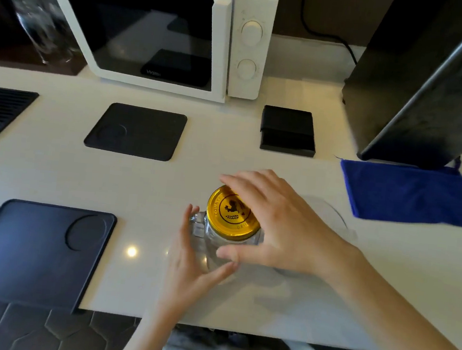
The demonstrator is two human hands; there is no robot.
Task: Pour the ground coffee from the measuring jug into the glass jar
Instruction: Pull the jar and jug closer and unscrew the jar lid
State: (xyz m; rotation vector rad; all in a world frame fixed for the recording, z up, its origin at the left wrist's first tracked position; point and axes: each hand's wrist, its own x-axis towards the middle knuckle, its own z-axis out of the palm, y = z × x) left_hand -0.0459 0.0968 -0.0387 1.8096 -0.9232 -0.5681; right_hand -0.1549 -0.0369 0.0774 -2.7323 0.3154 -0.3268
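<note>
Near the tabletop's [55,174] front edge, the left hand [193,261] cups the glass jar [217,247] while the right hand's [283,230] fingers [240,184] close on its gold lid [229,214], apparently unscrewing; pouring next requires the unseen measuring jug.

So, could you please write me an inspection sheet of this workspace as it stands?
Surface: pale countertop, no spills seen.
Job's things: glass jar upright, gold lid on; measuring jug not seen.
Clutter: two dark mats, black box, blue cloth.
Grippers: left hand steadies the jar; right hand grips the lid.
Cables: black cable along the back wall.
Surroundings: white microwave, dark appliance to the right.
</note>
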